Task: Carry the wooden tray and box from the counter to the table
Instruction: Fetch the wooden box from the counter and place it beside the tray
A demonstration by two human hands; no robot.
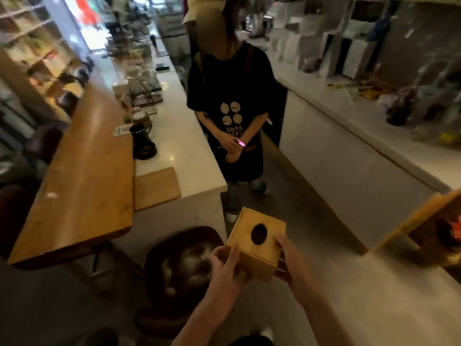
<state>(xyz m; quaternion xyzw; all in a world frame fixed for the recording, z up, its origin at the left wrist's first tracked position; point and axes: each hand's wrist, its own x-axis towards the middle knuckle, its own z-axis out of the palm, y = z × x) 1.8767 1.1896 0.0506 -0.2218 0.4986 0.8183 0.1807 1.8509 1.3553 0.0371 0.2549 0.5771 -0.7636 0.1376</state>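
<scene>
Aloft, both hands (225,267) (290,260) clasp the wooden box (257,242), oval hole dark.

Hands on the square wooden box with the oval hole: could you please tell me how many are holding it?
2. The left hand grips its near-left corner; the right hand holds its right side and underside. Fingers beneath are hidden.

Shelf goods (37,46) blurred beyond telling; far counter clutter (411,96) likewise — box's (257,243) underside hidden.
</scene>
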